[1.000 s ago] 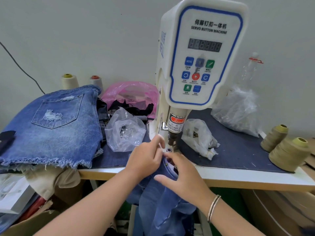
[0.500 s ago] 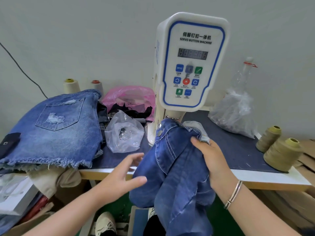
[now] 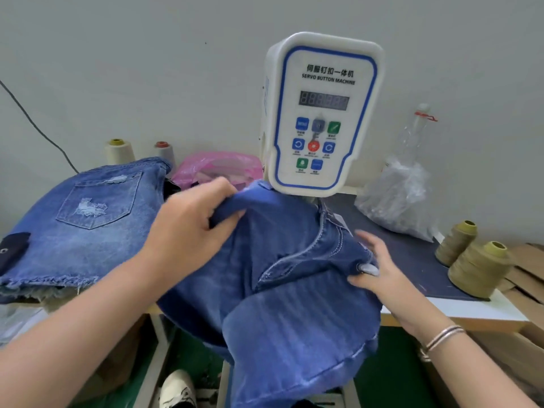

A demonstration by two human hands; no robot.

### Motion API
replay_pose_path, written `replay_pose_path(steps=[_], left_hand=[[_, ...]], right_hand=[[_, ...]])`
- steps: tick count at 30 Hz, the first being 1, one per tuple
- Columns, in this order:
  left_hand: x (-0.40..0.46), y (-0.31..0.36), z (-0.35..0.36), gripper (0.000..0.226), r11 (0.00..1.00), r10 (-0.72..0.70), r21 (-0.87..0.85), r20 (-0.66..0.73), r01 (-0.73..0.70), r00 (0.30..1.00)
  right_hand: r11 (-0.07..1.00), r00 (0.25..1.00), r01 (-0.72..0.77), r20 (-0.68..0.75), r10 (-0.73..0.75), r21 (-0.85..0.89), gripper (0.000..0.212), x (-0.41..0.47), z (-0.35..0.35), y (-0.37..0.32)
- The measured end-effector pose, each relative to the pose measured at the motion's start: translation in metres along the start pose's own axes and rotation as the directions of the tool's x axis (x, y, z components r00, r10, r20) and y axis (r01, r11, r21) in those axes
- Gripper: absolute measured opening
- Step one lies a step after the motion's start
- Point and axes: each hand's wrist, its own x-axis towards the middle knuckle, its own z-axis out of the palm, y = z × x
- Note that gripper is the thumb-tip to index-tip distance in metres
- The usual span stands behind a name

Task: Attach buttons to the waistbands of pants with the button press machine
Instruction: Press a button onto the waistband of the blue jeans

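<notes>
A pair of dark blue denim pants (image 3: 282,278) is lifted in front of the white servo button machine (image 3: 321,113), hiding its press head. My left hand (image 3: 194,219) grips a fold of the fabric at the upper left. On the right side, my right hand (image 3: 374,269) pinches the waistband edge beside a metal button (image 3: 357,267). The pants hang down over the table's front edge.
A stack of light denim shorts (image 3: 82,219) lies at the left. Behind are a pink bag (image 3: 217,169) and two thread cones (image 3: 117,150). A clear plastic bag (image 3: 397,198) and two olive thread cones (image 3: 477,269) sit on the dark mat at the right.
The pants came away from under the press head and were lifted up. My left hand, open half a second ago, has taken hold of the fabric; my right hand slid down to the buttoned waistband.
</notes>
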Motion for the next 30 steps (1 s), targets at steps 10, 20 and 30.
replay_pose_path(steps=[10,20,30], left_hand=[[-0.089,0.012,0.061,0.011,0.87,0.349,0.197,0.405,-0.453,0.845],[-0.09,0.0,0.066,0.012,0.969,0.17,0.098,0.394,-0.225,0.903],[-0.081,-0.013,0.067,0.038,0.249,-0.295,-0.224,0.909,0.942,0.294]], right_hand=[[0.833,0.927,0.223,0.373,-0.021,-0.507,0.044,-0.015,0.062,-0.012],[0.784,0.88,0.47,0.287,-0.379,-0.406,0.019,-0.002,0.071,0.008],[0.753,0.763,0.646,0.148,-0.629,-0.126,0.008,0.009,0.056,-0.003]])
